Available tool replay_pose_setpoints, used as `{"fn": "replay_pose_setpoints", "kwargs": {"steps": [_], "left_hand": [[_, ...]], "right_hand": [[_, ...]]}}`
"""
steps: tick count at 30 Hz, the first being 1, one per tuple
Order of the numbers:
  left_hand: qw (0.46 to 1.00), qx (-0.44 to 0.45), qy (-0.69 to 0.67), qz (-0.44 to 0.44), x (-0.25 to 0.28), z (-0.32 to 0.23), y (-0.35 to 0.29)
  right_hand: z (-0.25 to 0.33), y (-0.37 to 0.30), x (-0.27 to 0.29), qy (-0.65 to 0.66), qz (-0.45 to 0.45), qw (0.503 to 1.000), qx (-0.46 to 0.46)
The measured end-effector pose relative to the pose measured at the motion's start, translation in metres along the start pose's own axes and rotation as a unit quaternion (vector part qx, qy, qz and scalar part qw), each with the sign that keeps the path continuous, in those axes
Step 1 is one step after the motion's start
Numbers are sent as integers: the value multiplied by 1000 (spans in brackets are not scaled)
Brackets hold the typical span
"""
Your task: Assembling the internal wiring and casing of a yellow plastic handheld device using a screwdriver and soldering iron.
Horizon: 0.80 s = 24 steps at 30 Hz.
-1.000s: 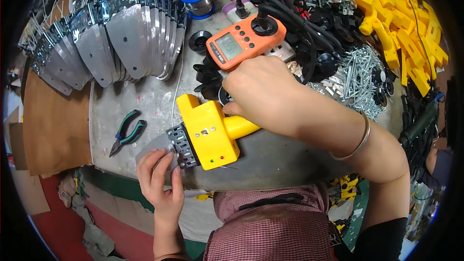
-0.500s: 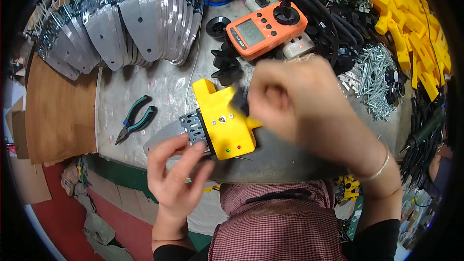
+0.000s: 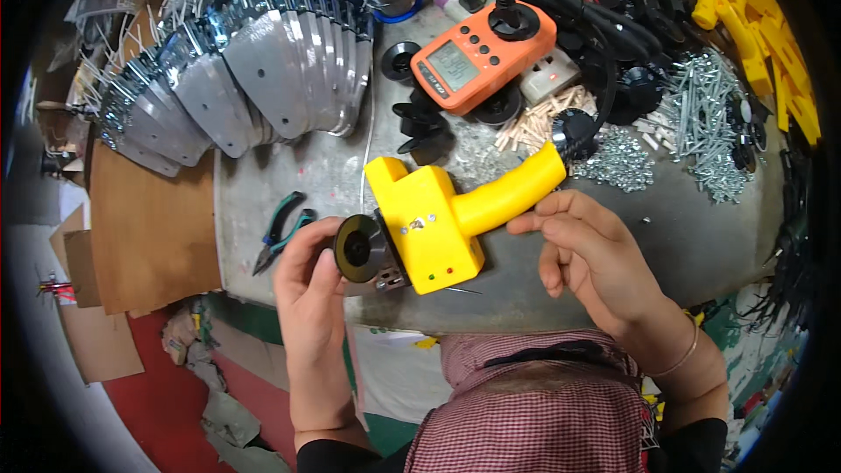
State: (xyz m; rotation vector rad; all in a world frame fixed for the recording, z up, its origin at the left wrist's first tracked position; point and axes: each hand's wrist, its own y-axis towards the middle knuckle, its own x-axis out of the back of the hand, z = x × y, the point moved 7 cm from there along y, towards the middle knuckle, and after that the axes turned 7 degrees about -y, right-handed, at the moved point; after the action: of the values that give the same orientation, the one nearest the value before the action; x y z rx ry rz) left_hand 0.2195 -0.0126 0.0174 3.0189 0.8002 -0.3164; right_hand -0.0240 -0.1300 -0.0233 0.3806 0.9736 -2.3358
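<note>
The fingers (image 3: 326, 256) of the left hand (image 3: 308, 285) are curled around a dark round disc (image 3: 357, 249), which is held against the left end of a yellow tool housing (image 3: 427, 226). The handle of the housing is pinched from below by the right hand (image 3: 589, 250), thumb and forefinger closed on it, the other fingers loose. The housing is held just above the near edge of the grey counter (image 3: 561, 285). The body appears closed and screwed together, while the disc seems only offered up — whether it is already fixed cannot be told. Farther out lie green-handled pliers (image 3: 279, 235) at the left, an orange meter (image 3: 480, 52) beyond, and loose screws (image 3: 696, 127) at the far right.
</note>
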Motion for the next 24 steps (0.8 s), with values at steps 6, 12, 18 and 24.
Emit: {"fn": "replay_pose_setpoints", "kwargs": {"steps": [6,12,18,24], "left_hand": [[992,76,-100,1,1,1,0],[987,113,-116,13,-2,0,-5],[997,66,-30,19,8,-13,-10],[990,-15,137,32,-3,-33,-15]], "right_hand": [[0,5,-10,-18,-2,999,-30],[-6,23,-17,61,-10,998,29],[1,18,-31,38,39,995,79],[4,17,-48,24,56,995,84]]}}
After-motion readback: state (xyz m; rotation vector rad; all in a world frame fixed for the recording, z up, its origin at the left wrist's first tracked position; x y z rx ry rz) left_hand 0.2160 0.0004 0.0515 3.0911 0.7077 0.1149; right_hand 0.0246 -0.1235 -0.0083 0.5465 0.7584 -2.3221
